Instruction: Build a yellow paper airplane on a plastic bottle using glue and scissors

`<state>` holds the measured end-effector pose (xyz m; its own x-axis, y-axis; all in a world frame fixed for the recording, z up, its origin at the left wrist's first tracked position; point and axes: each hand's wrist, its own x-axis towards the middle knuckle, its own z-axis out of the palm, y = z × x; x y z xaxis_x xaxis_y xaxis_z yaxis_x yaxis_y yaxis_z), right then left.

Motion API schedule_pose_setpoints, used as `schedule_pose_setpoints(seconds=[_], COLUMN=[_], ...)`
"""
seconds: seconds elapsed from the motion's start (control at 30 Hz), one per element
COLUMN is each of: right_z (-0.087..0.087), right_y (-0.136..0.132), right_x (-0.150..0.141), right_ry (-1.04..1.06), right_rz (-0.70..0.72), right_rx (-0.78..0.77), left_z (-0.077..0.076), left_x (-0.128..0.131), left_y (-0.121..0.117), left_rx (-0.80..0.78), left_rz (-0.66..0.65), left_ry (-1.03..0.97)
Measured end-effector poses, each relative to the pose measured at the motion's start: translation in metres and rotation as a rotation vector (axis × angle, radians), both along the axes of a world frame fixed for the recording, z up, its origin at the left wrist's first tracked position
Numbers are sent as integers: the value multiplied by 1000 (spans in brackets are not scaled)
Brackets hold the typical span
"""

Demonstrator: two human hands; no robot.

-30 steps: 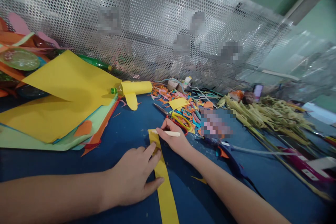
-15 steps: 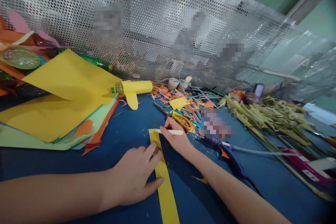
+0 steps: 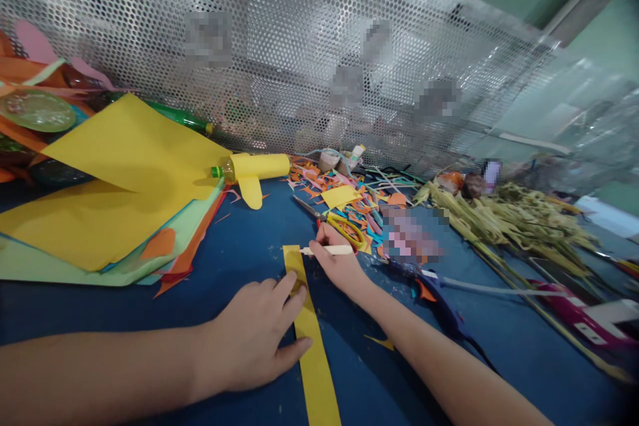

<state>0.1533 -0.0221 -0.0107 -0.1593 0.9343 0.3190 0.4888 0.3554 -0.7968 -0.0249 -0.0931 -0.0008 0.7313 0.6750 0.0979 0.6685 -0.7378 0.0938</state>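
Observation:
A long yellow paper strip (image 3: 315, 359) lies on the blue table and runs toward me. My left hand (image 3: 262, 326) rests on it with fingers spread, the fingertips and thumb touching the strip. In a pinch, my right hand (image 3: 337, 263) holds a white pen (image 3: 335, 250), its tip at the right edge of the strip's far end. Just beyond that hand lie yellow-handled scissors (image 3: 347, 226), partly hidden by it. A bottle wrapped in yellow paper (image 3: 264, 166) lies farther back, beside large yellow sheets (image 3: 134, 153).
Colourful paper scraps (image 3: 319, 180) cover the table's back middle. At the right are a blue glue gun (image 3: 446, 303) with a glue stick, dried husks (image 3: 519, 219) and a magenta object (image 3: 579, 319). A perforated metal screen (image 3: 289, 40) stands behind; blurred people show through it.
My right hand and the pen have shifted slightly right, the pen tip moving from on the strip to its right edge. My left hand stays in place.

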Motion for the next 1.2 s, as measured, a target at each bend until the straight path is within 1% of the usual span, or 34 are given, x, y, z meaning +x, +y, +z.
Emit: schedule_pose_setpoints(seconds=[0.17,0.53,0.63,0.7,0.77,0.83,0.87,0.93,1.0,1.1,1.2], right_z=[2,-1,-1,0,0,1,1,2,1,-1,-4], right_y=[0,3,3,2,2,2,1,1,1,1,2], right_x=[2,6,6,5,3,0,-1,-2,-2,1,3], right_ry=[14,37,46,118,277,420,451,411,321,205,150], right_rz=[-5,41,24,0,-14,5,22,53,61,52,14], right_rx=[-42,-39,-52,-76,-137,-209,-232,-241,-223,-173,-113], left_z=[-1,0,1,0,0,-1,-1,-2,-2,-1,-1], left_x=[0,0,-1,-1,-1,-1,-1,-1,0,0,0], left_y=[0,0,0,0,0,-1,-1,0,0,0,0], left_rx=[-3,0,-5,-5,2,7,6,0,-2,7,4], left_rz=[4,2,4,6,10,14,15,10,3,-3,-1], left_ry=[-6,1,-1,-5,-10,-10,-8,0,8,15,13])
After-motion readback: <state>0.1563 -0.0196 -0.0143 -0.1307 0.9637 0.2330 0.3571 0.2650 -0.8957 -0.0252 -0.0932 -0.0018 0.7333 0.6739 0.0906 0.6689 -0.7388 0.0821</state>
